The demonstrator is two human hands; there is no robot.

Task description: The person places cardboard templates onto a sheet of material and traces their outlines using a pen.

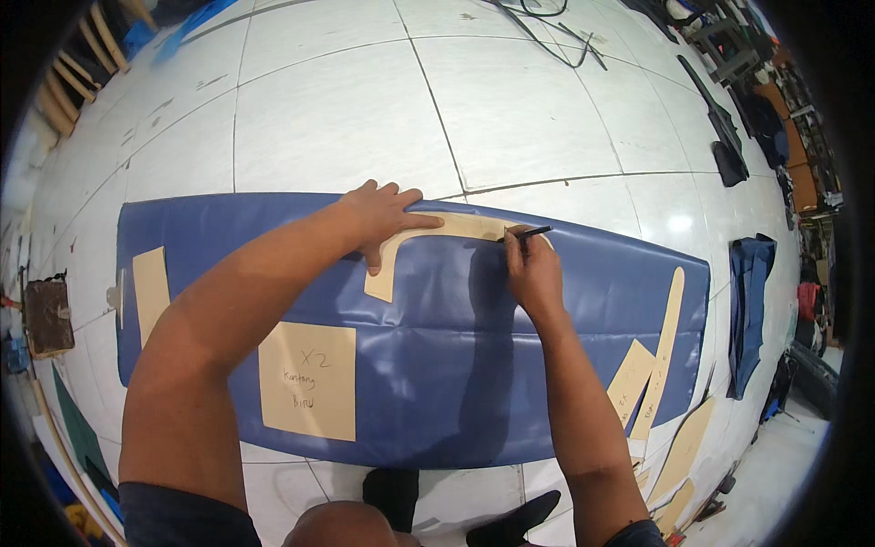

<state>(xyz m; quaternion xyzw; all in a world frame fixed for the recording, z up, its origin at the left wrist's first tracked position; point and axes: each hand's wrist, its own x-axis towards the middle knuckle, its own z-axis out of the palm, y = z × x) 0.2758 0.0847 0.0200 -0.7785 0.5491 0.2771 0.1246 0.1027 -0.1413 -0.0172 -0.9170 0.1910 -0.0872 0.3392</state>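
A blue vinyl-like sheet lies spread on the floor in front of me. On its far part rests a curved, hook-shaped tan card template. My left hand presses on the template's left bend, fingers spread. In my right hand is a dark pen, held against the template near its right end. The pen's tip is too small to make out. A squarish tan card with handwriting lies nearer to me on the sheet. Another tan card at the left is partly hidden by my left arm.
A long narrow template and a shorter card lie at the sheet's right, with more cut cards on the tiles. Folded dark-blue material sits farther right. A brown box-like object stands left. My dark-covered feet are at the near edge.
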